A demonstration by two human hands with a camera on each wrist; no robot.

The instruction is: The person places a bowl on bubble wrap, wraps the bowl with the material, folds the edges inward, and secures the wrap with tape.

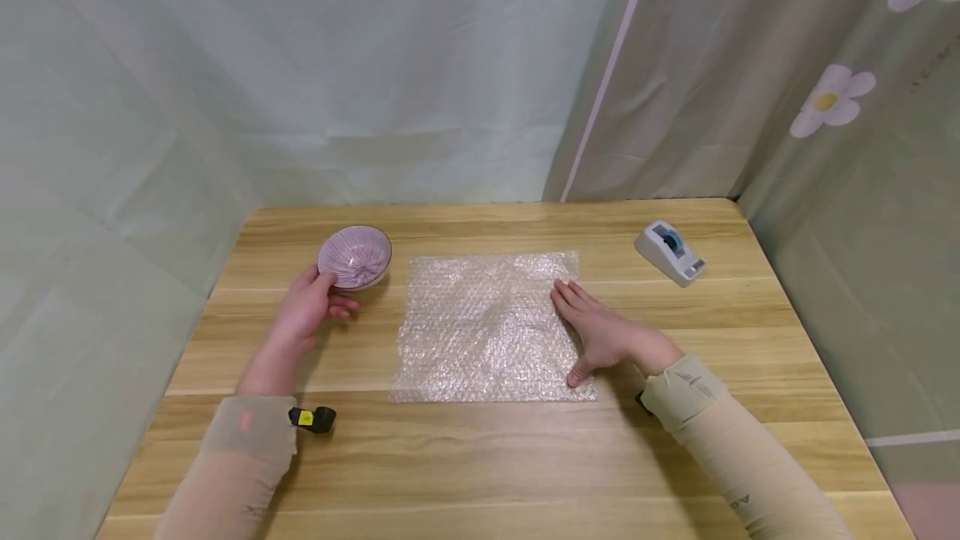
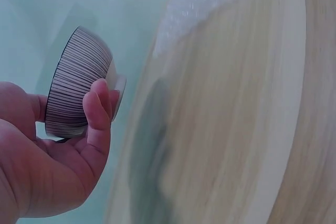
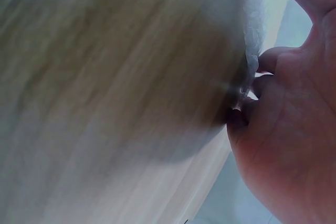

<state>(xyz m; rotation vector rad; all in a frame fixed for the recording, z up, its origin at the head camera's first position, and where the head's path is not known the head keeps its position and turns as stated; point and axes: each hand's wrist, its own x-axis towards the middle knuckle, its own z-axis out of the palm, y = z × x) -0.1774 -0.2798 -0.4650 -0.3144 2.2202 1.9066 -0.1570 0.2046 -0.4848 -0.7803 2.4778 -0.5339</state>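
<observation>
A small bowl point(image 1: 356, 255) with fine dark purple stripes is at the left of the table. My left hand point(image 1: 306, 307) grips it by the near rim, thumb inside and fingers under the outside. In the left wrist view the striped outer wall of the bowl point(image 2: 79, 80) and its pale foot show, tilted and raised over the wood. A square sheet of bubble wrap point(image 1: 487, 332) lies flat at mid-table. On its right edge rests my right hand point(image 1: 603, 333), fingers straight and thumb spread. The right wrist view shows those fingertips at the sheet's edge point(image 3: 252, 35).
A white tape dispenser point(image 1: 670, 252) with a blue hub stands at the back right of the wooden table point(image 1: 480, 465). Pale green curtains point(image 1: 420, 73) hang right behind the table's far edge and along both sides.
</observation>
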